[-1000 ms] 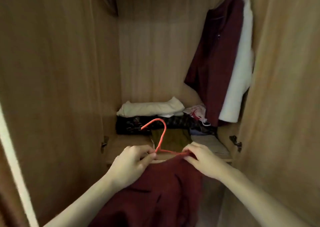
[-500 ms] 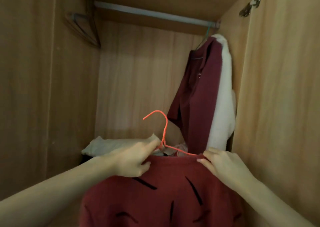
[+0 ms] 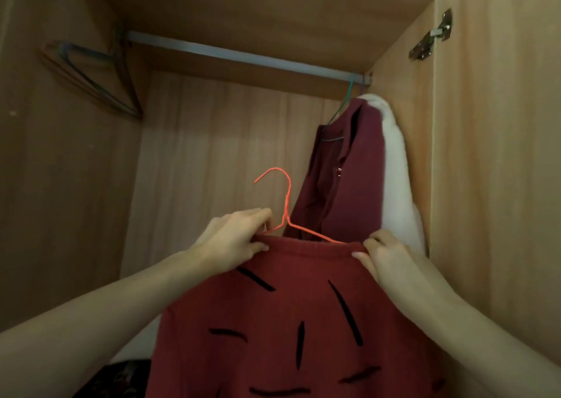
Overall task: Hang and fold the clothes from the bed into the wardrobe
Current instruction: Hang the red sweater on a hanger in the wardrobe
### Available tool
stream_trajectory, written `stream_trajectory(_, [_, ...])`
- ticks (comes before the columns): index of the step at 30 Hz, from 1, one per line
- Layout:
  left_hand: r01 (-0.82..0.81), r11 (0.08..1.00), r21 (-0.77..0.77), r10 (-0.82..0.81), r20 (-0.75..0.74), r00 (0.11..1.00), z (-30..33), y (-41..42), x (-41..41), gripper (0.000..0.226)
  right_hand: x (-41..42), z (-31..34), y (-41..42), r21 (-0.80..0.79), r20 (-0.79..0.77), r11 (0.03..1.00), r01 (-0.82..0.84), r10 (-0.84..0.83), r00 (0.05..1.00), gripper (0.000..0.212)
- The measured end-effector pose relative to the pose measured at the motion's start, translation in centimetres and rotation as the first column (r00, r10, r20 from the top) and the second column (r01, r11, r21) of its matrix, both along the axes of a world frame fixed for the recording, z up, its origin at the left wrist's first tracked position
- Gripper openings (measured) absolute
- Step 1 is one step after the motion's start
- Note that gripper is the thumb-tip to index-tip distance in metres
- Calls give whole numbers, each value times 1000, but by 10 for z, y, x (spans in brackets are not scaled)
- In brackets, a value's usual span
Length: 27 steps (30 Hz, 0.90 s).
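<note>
Left hand (image 3: 233,239) pinches the red top (image 3: 288,321) at its collar, the orange hanger (image 3: 287,212) rising just beside its fingers. Right hand (image 3: 387,256) grips the collar's other end, rail (image 3: 243,57) above both, maroon shirt (image 3: 349,179) hanging just beyond it.

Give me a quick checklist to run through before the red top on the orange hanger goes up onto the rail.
1. Top seated on the orange hanger: ok at the neckline of the red top; hanger ends hidden.
2. Grip: ok. Left hand and right hand each pinch the neckline.
3. Hook free and upright: ok, nothing caught on it.
4. Bare stretch on the rail: ok, open in the middle.
5. Clearance from the hung maroon shirt: cannot tell; it hangs close behind the hanger's right side.
6. Hook reaches the rail: not ok yet, it is well below.
</note>
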State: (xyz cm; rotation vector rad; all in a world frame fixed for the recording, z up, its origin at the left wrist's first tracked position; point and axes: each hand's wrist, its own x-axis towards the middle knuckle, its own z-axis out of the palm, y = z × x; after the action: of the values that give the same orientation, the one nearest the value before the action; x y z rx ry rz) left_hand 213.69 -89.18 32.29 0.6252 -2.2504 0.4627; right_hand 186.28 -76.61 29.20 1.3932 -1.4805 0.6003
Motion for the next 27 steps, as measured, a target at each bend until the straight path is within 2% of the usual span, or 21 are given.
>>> stream_trajectory(3, [-35, 998, -47, 32, -57, 998, 30, -28, -13, 32, 12, 43, -10, 50, 7, 997, 61, -61, 998, 34])
stream_trajectory(7, [-140, 961, -238, 140, -19, 990, 65, -64, -34, 21, 21, 84, -27, 72, -87, 981, 179, -173, 981, 30])
stream_trajectory(10, [-186, 911, -369, 162, -95, 982, 96, -95, -48, 19, 16, 111, -47, 8, -167, 946, 325, -319, 933, 33])
stream_trajectory(15, [-200, 774, -600, 98, -198, 975, 145, -151, -77, 42, 4, 157, -82, -97, -189, 948, 303, -316, 930, 28])
stream_trajectory(19, [-231, 780, -582, 12, -355, 935, 172, -179, -111, 34, 0, 198, -104, -164, -222, 957, 237, -270, 937, 22])
stream_trajectory(22, [-271, 824, -498, -3, -481, 877, 173, -196, -142, 34, -2, 218, -119, -233, -232, 917, 325, -377, 897, 16])
stream_trajectory(25, [-229, 823, -520, -77, -501, 862, 168, -212, -165, 46, -9, 227, -131, -285, -188, 861, 421, -481, 856, 19])
stream_trajectory(27, [-112, 833, -541, -179, -457, 872, 168, -220, -174, 47, -17, 234, -140, -292, -173, 845, 449, -508, 844, 17])
